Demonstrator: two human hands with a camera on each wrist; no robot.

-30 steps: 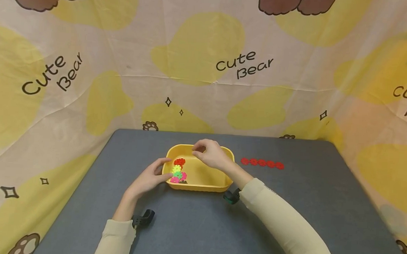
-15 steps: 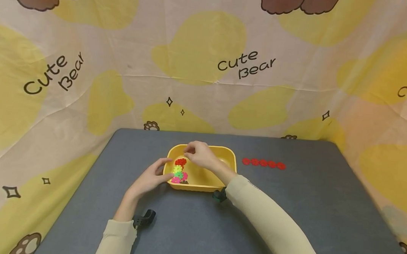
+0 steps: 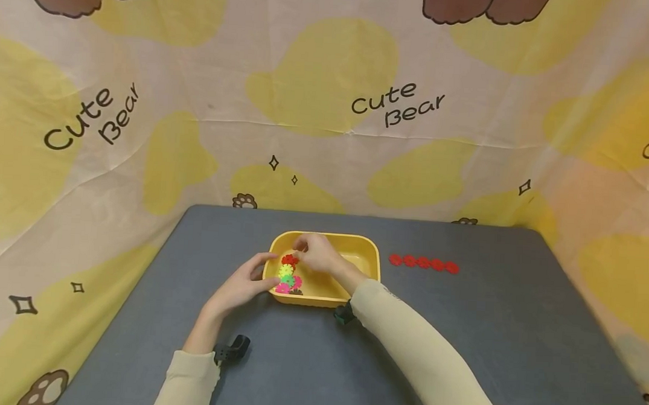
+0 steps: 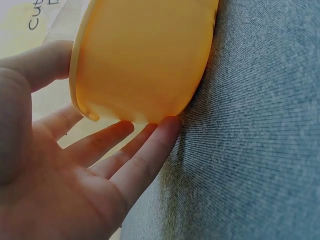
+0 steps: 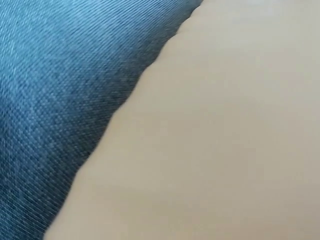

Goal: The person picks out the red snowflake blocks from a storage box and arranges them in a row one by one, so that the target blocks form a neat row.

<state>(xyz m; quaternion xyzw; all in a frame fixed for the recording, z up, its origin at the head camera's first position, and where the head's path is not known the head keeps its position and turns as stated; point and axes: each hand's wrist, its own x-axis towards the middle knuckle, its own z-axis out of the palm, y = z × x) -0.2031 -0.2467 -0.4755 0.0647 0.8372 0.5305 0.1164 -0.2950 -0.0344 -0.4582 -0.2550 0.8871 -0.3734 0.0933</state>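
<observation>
two pale sleeves [image 3: 405, 339] are spanning a gray table [image 3: 307, 353], two black wrist devices [image 3: 232, 348] showing below the hands. a left hand [image 3: 242, 283] is seemingly steadying the left end of one yellow tray [image 3: 322, 301], thumb and fingers standing apart, fingertips touching its outer wall. inside the tray, just right of that thumb, one dark piece [image 3: 296, 292], two pink pieces [image 3: 282, 289], one green piece [image 3: 288, 280], at least one yellow piece [image 3: 286, 270] and, farthest in, some red pieces [image 3: 289, 259] are lying heaped, the overlap hiding an exact count. just beside the red, a right hand [image 3: 319, 253] is hovering inside the tray, fingers bent; whether they are clamping anything cannot be told, the right wrist view showing only sleeve and table. the step in hand appears to be picking out or setting down a piece, the next move calling for a light, precise fingertip pinch. well right of that hand, five red discs [image 3: 423, 262] are lying in a row on the table. beyond both hands, a "cute bear" cloth [image 3: 319, 75] is hanging.
</observation>
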